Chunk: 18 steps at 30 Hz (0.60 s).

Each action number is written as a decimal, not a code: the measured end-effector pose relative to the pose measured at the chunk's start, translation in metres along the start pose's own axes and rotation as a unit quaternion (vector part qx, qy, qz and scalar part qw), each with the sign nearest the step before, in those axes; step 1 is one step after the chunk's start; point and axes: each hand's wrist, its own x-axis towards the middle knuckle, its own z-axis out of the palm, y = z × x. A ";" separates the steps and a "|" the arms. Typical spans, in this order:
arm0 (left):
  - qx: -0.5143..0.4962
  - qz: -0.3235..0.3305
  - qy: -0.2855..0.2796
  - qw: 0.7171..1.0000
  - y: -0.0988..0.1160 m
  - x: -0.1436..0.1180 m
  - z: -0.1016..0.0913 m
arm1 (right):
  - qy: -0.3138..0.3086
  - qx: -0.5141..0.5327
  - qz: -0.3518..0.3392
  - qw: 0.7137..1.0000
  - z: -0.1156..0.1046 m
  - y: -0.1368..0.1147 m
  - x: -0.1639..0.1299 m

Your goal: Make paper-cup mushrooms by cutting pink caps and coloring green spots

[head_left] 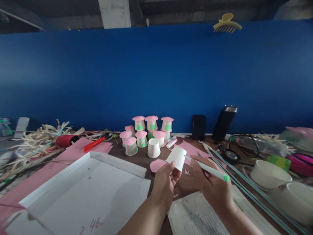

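Note:
My left hand (pixel 165 181) holds a small white paper cup (pixel 177 157) tilted on its side, just above the table. My right hand (pixel 212 186) grips a white pen with a green end (pixel 207 168), its tip touching the cup's rim. A pink paper disc (pixel 156 165) lies on the table just left of the cup. Behind it stands an upturned plain white cup (pixel 154 148), and beyond that a cluster of several white cups with pink caps and green patches (pixel 146 130).
A shallow white cardboard tray (pixel 80 192) lies front left on pink paper (pixel 73 150). Straw strips (pixel 34 143), a red cutter (pixel 94 144), a phone (pixel 198 127), a dark flask (pixel 224 122), white bowls (pixel 269 174), thin rods (pixel 244 189) and a printed sheet (pixel 195 215) surround the hands. A blue wall stands behind.

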 end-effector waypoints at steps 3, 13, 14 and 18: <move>0.038 0.032 -0.013 0.999 -0.001 0.001 -0.001 | -0.005 -0.008 0.010 1.000 0.000 0.000 0.000; 0.132 0.062 -0.041 0.988 0.001 -0.005 -0.001 | 0.002 -0.031 0.000 1.000 -0.001 0.003 -0.001; 0.134 0.060 -0.039 0.988 0.001 -0.005 0.000 | -0.002 -0.030 0.001 1.000 -0.001 0.003 -0.001; 0.143 0.060 -0.037 0.987 -0.001 -0.002 -0.002 | -0.014 -0.027 0.003 1.000 -0.002 0.002 -0.001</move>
